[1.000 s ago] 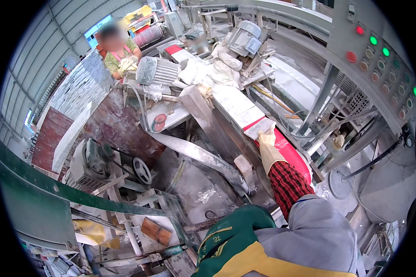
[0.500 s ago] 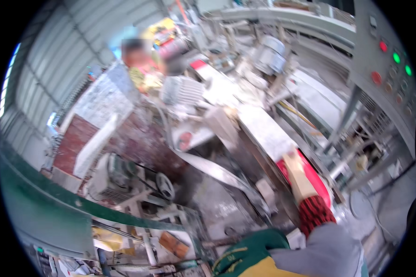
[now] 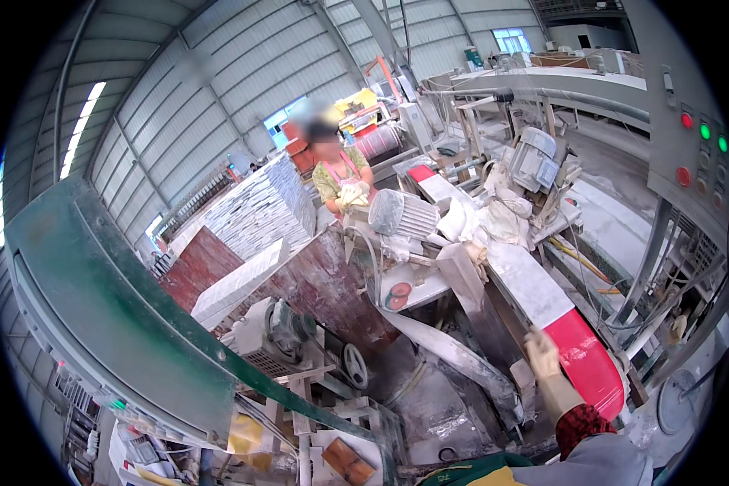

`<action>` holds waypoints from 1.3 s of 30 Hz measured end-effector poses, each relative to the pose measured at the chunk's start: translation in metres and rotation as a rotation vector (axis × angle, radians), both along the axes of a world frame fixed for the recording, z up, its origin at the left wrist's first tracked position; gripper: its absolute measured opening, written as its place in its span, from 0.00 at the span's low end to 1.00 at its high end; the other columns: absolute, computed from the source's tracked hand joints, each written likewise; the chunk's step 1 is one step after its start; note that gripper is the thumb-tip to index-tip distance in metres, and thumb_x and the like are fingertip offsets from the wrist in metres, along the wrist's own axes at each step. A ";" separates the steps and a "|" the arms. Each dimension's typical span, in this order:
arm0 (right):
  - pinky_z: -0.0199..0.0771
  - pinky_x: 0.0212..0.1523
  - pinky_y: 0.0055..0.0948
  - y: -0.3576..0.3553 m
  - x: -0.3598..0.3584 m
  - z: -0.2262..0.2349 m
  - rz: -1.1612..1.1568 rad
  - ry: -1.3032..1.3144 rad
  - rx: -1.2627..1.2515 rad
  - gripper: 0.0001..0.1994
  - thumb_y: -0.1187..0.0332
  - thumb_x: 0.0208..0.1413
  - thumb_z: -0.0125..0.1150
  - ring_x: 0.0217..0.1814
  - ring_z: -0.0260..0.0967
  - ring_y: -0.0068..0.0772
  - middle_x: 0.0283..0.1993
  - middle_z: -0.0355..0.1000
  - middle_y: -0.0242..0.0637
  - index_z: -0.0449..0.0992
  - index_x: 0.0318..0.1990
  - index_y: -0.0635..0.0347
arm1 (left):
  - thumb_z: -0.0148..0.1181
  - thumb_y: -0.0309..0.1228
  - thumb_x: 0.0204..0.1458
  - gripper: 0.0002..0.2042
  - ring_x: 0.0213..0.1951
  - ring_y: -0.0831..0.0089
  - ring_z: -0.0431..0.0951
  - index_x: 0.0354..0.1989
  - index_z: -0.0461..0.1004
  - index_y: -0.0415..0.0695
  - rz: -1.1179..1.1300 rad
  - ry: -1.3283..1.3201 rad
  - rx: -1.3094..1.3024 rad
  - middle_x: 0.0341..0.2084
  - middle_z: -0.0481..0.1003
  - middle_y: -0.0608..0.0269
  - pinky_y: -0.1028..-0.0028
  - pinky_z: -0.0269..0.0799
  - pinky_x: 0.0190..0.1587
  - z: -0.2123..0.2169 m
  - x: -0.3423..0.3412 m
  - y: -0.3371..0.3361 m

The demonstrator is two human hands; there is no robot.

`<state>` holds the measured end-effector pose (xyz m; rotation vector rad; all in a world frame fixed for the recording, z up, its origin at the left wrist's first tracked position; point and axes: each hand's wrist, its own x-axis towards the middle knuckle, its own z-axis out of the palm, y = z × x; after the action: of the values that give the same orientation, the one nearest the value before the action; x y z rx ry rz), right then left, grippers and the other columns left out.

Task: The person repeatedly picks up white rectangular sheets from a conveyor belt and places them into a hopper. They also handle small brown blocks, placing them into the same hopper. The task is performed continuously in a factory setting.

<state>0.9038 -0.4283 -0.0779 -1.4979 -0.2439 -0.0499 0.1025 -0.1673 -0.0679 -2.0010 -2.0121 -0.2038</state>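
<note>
Gloved right hand (image 3: 543, 356) on the conveyor's near end
Fingers flat beside one red belt (image 3: 587, 364), grip holding nothing; one stone slab (image 3: 526, 279) beyond

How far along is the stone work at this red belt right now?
Done, by the look of it: cut slabs stand stacked behind the machine. In hand: a pale stone strip lies on the red conveyor belt, with the gloved right hand at the belt's near edge, holding nothing that shows. The left hand is out of view. Left: dark red slabs lean beside the saw, and a person works at the far end.
</note>
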 end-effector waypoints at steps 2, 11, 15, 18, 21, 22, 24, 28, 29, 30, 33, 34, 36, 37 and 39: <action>0.68 0.51 0.24 0.023 -0.059 0.033 0.192 0.200 0.096 0.16 0.71 0.57 0.54 0.47 0.70 0.27 0.46 0.74 0.40 0.70 0.52 0.67 | 0.42 0.45 0.58 0.21 0.57 0.44 0.62 0.57 0.65 0.50 -0.044 0.476 -0.190 0.52 0.66 0.37 0.48 0.55 0.58 0.029 0.020 -0.006; 0.72 0.46 0.30 0.123 -0.167 -0.056 0.710 0.019 -0.483 0.20 0.58 0.52 0.54 0.44 0.74 0.38 0.42 0.76 0.41 0.74 0.51 0.54 | 0.45 0.50 0.56 0.26 0.56 0.44 0.63 0.55 0.66 0.43 -0.030 0.001 0.189 0.50 0.67 0.36 0.50 0.56 0.58 0.055 0.040 0.022; 0.72 0.46 0.27 0.127 -0.179 -0.024 0.871 0.117 -0.551 0.22 0.59 0.54 0.51 0.45 0.74 0.31 0.45 0.76 0.39 0.70 0.55 0.56 | 0.47 0.50 0.54 0.27 0.56 0.44 0.63 0.56 0.65 0.43 -0.011 -0.107 0.163 0.51 0.66 0.37 0.51 0.56 0.59 0.063 0.027 0.022; 0.74 0.40 0.23 0.118 -0.187 -0.025 0.872 0.192 -0.496 0.22 0.62 0.55 0.51 0.41 0.74 0.24 0.44 0.77 0.36 0.68 0.57 0.60 | 0.48 0.49 0.53 0.28 0.57 0.45 0.63 0.56 0.64 0.42 -0.008 -0.181 0.150 0.52 0.65 0.38 0.52 0.56 0.59 0.066 0.014 0.024; 0.74 0.39 0.20 0.091 -0.199 -0.018 0.856 0.324 -0.481 0.21 0.66 0.58 0.54 0.39 0.74 0.21 0.44 0.76 0.38 0.67 0.57 0.64 | 0.49 0.49 0.52 0.29 0.57 0.46 0.62 0.57 0.64 0.42 0.047 -0.276 0.136 0.54 0.64 0.39 0.53 0.56 0.59 0.081 0.013 0.021; 0.74 0.38 0.20 0.084 -0.202 -0.015 0.835 0.399 -0.468 0.20 0.66 0.58 0.55 0.38 0.74 0.21 0.43 0.76 0.38 0.68 0.56 0.64 | 0.50 0.49 0.52 0.29 0.57 0.46 0.62 0.57 0.63 0.41 0.052 -0.302 0.133 0.54 0.64 0.39 0.53 0.57 0.59 0.098 0.021 0.019; 0.75 0.37 0.20 0.080 -0.209 -0.022 0.833 0.462 -0.455 0.19 0.68 0.58 0.55 0.38 0.75 0.23 0.44 0.76 0.39 0.68 0.56 0.64 | 0.51 0.49 0.51 0.30 0.57 0.47 0.62 0.58 0.63 0.41 0.057 -0.322 0.158 0.55 0.63 0.40 0.54 0.57 0.59 0.143 0.033 0.007; 0.76 0.40 0.20 0.064 -0.191 -0.065 0.869 0.553 -0.316 0.19 0.69 0.58 0.54 0.40 0.75 0.25 0.46 0.75 0.39 0.68 0.56 0.64 | 0.52 0.49 0.50 0.31 0.58 0.48 0.62 0.59 0.62 0.40 0.034 -0.315 0.212 0.56 0.62 0.41 0.55 0.57 0.59 0.015 -0.023 0.044; 0.76 0.40 0.20 0.066 -0.189 -0.072 0.881 0.565 -0.296 0.19 0.69 0.58 0.54 0.40 0.75 0.25 0.47 0.75 0.39 0.68 0.56 0.64 | 0.53 0.49 0.50 0.32 0.58 0.48 0.62 0.59 0.62 0.40 0.037 -0.307 0.231 0.56 0.61 0.42 0.55 0.57 0.59 -0.019 -0.045 0.050; 0.76 0.40 0.20 0.072 -0.187 -0.071 0.913 0.586 -0.307 0.19 0.68 0.58 0.54 0.40 0.75 0.25 0.47 0.75 0.39 0.67 0.57 0.64 | 0.53 0.49 0.49 0.32 0.58 0.48 0.62 0.59 0.61 0.40 0.047 -0.299 0.251 0.57 0.61 0.42 0.56 0.57 0.59 -0.053 -0.071 0.060; 0.74 0.39 0.22 0.077 -0.189 -0.076 0.925 0.320 -0.445 0.21 0.66 0.58 0.55 0.38 0.73 0.26 0.42 0.75 0.40 0.66 0.57 0.65 | 0.54 0.49 0.48 0.34 0.58 0.49 0.61 0.60 0.60 0.39 0.058 -0.305 0.277 0.58 0.60 0.43 0.57 0.57 0.60 -0.036 -0.051 0.039; 0.72 0.38 0.24 0.081 -0.192 -0.084 0.887 0.011 -0.514 0.22 0.64 0.57 0.57 0.35 0.70 0.27 0.36 0.75 0.41 0.66 0.56 0.66 | 0.55 0.49 0.48 0.34 0.58 0.49 0.61 0.60 0.60 0.39 0.060 -0.307 0.303 0.58 0.60 0.43 0.57 0.57 0.60 -0.005 -0.025 0.027; 0.73 0.40 0.24 0.074 -0.196 -0.071 0.940 0.300 -0.414 0.21 0.64 0.58 0.56 0.39 0.73 0.26 0.41 0.76 0.40 0.67 0.58 0.58 | 0.56 0.49 0.47 0.35 0.59 0.49 0.61 0.60 0.60 0.39 0.076 -0.277 0.353 0.59 0.59 0.44 0.58 0.57 0.60 0.031 0.016 0.006; 0.74 0.41 0.23 0.068 -0.190 -0.083 0.968 0.426 -0.363 0.21 0.65 0.58 0.55 0.39 0.73 0.25 0.43 0.76 0.39 0.66 0.58 0.59 | 0.56 0.49 0.47 0.35 0.59 0.50 0.61 0.60 0.59 0.39 0.082 -0.253 0.375 0.59 0.59 0.44 0.58 0.57 0.60 0.053 0.038 0.001; 0.76 0.41 0.21 0.053 -0.185 -0.123 0.992 0.684 -0.237 0.20 0.68 0.59 0.51 0.40 0.75 0.24 0.45 0.76 0.38 0.66 0.59 0.62 | 0.57 0.46 0.47 0.34 0.58 0.50 0.62 0.60 0.60 0.39 -0.076 -0.345 0.295 0.58 0.60 0.45 0.58 0.58 0.59 0.075 0.090 -0.003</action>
<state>0.7184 -0.3755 -0.2004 -1.3919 -0.4151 1.2927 0.1929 -0.1701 0.0074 -1.9534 -1.9537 -0.8630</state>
